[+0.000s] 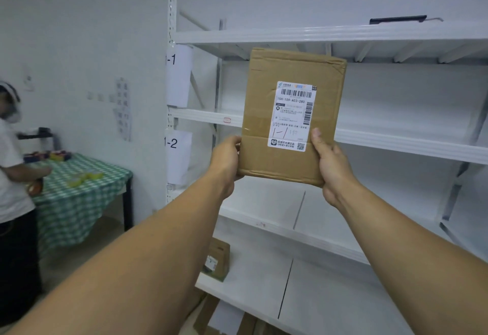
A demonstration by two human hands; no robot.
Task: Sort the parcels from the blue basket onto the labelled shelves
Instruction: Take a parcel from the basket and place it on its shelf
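Centrally in the frame, a flat brown cardboard parcel is held upright in the air, in front of a white metal rack. The left hand grips its lower left corner and the right hand grips its lower right corner. The right thumb lies on the front face and the fingers of both hands are hidden behind the box. A white label faces the camera, with barcodes, print and a handwritten mark near the bottom that looks like "1-1".

On the rack's post, left of centre, hang two paper tags. The 1-1 tag is above the 1-2 tag. A second parcel sits on a lower shelf at bottom centre. The blue basket is not in view. At the far left, another person stands at a table with a green checked cloth.

The main risk, as I judge it, is a wrong shelf. The handwriting is faint and the right thumb sits close to it, so it could be misread. The tags hang at the post, away from the parcel, so matching level to tag takes care. Both hands hold only the bottom edge, so the tall parcel could tip forward or slip as it is reached in. Its top corner could also catch the shelf edge above.
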